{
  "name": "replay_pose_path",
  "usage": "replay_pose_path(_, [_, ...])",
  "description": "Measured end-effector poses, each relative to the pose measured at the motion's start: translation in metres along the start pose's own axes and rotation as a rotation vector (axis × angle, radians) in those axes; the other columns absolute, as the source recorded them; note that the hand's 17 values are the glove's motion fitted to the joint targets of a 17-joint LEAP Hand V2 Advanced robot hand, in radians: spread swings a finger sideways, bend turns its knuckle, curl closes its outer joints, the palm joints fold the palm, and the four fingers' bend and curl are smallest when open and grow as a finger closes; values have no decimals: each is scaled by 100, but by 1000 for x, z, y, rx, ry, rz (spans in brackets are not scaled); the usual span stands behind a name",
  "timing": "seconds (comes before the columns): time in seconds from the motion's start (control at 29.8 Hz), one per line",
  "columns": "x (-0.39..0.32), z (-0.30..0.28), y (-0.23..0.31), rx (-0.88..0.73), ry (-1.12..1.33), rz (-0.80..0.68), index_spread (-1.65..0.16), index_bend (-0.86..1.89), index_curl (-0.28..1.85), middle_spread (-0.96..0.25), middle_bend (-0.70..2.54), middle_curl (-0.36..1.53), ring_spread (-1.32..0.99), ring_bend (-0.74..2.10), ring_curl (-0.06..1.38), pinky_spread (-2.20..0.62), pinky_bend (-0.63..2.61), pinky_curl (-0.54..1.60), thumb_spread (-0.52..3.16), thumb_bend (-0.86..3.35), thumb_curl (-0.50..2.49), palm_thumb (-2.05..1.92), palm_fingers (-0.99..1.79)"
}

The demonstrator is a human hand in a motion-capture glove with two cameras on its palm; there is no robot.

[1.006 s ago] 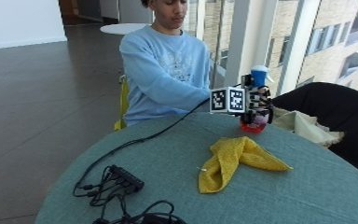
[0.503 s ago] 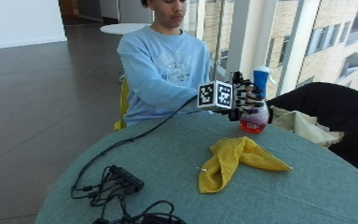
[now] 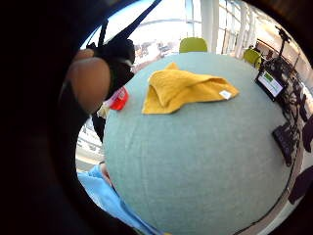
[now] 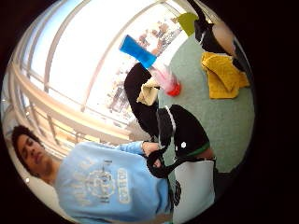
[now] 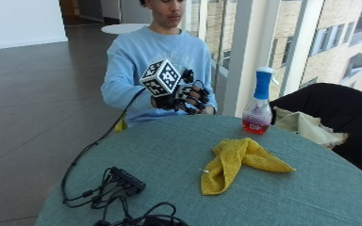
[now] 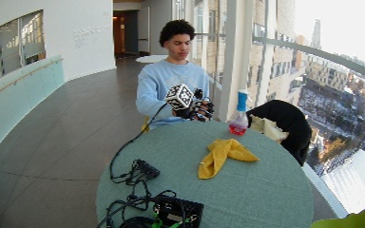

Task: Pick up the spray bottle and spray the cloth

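The spray bottle [image 5: 258, 106] has a blue head and red liquid at its bottom, and it stands upright at the far edge of the round teal table [image 5: 168, 155]. A crumpled yellow cloth [image 5: 241, 160] lies on the table in front of the bottle. My gloved right hand [image 5: 184, 96] hovers above the table's far left edge, close to the person's chest and well left of the bottle. Its fingers are loosely curled and hold nothing. The thumb side palm view shows the bottle [image 4: 149, 63] apart from the hand, beside the cloth [image 4: 224, 74]. The cloth [image 3: 186, 88] also shows in the little finger side view.
A black jacket over a chair [image 5: 332, 108] with a pale cloth on it sits just behind and right of the bottle. A black power strip with cables [image 5: 124, 181] lies at the table's near left, and a black box [image 6: 176, 211] sits at its near edge.
My hand was at the bottle one second ago. It has drawn back to the left toward the person's chest, and the bottle stays standing on the table.
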State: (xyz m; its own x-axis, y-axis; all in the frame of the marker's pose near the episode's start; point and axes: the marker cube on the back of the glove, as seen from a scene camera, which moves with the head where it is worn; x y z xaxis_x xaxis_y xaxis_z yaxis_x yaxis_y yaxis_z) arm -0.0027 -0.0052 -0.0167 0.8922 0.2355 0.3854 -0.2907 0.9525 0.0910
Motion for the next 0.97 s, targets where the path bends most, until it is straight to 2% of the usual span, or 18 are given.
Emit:
replay_pose_path(0.37, [56,-25,95,-21,138,108,-30,16,35,-9,17,40,-5,43,37,21,19,34,116,-2,44,69,83])
replay_pose_path(0.97, [69,-26,114,-47,168,122,-30,18,37,-9,18,39,-5,37,36,23,17,31,118,-2,41,71,85])
